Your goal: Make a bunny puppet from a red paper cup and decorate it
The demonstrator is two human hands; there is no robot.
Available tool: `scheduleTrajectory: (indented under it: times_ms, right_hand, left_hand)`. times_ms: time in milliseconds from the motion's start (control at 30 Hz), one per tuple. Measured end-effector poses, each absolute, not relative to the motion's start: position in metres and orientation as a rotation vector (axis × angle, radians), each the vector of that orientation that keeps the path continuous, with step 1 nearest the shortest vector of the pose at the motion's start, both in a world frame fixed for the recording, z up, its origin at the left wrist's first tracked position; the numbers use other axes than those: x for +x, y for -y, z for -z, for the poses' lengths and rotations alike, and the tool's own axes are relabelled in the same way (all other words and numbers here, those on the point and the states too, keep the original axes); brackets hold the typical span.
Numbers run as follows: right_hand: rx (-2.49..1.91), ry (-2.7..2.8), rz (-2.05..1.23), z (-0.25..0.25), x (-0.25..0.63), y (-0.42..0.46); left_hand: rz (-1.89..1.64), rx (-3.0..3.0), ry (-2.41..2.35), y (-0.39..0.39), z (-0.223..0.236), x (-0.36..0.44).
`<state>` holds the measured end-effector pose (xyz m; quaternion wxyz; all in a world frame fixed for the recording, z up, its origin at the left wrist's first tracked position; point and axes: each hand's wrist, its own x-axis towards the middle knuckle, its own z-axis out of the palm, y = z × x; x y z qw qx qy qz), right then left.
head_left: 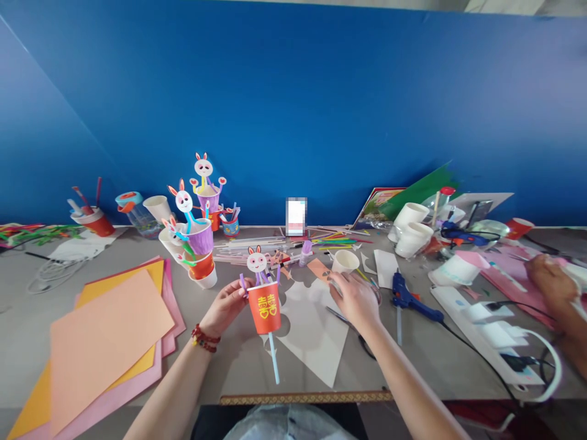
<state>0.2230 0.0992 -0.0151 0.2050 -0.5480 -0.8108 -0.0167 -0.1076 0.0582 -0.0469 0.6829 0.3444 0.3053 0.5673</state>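
Left grip (227,308): fingers closed on the upper left edge of a red cup (265,319), beside a purple straw piece (243,285). The cup is held above the tabletop (229,373), slightly tilted, in front of the wearer and just right of the left hand. Body: smooth, tapered, paper-like wall with a pale rim, printed with a yellow character motif (268,305) that includes two heart outlines. A flat, rounded white rabbit head (257,262) with pointed, red-lined ears stands above the rim on purple stems. A slim, pale blue straw (274,360) projects below the base. A bracelet (205,339) of small red and brown beads circles the left wrist.

Right grip (355,299): fingers bent downward at an orange paper strip (317,269), just below a plain white cup (345,261). Whether it grasps anything cannot be told.

Between the hands lies a flat, whitish sheet (316,342) with curved cut-outs along its edges. Scissors (339,316) with metal blades lie partly hidden beneath the right forearm. To the right: a blue plastic glue gun (415,299) and a white, elongated power strip (486,336) with plugs inserted. At far right, a co-worker's hand (553,281) rests over pink sheets. To the left: overlapping matte sheets (110,336) in peach, yellow and pink. Behind these stand purple cups (200,237) topped by similar rabbit heads, against a smooth blue panel (293,110).
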Motion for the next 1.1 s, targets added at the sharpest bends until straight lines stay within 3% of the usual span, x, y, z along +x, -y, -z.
scheduleTrajectory:
  times_ms: [267,567,700,933,1100]
  right_hand:
    - [-1.586,2.444,0.438,0.032,0.216,-0.102]
    - [-1.592,2.366,0.251,0.040,0.214,-0.094]
    - [-1.312,2.205,-0.103,0.027,0.198,-0.080]
    - [-0.835,1.850,-1.205,0.017,0.160,-0.057]
    - [-0.622,1.749,-1.456,0.016,0.142,-0.048]
  left_hand:
    - [-1.233,0.957,-0.637,-0.054,0.039,-0.103]
    - [-1.177,1.129,-0.604,-0.051,0.038,-0.102]
    - [-1.170,1.162,-0.587,-0.050,0.034,-0.101]
    - [-1.141,1.364,-0.580,-0.045,0.018,-0.098]
    - [-1.205,1.486,-0.461,-0.043,0.009,-0.093]
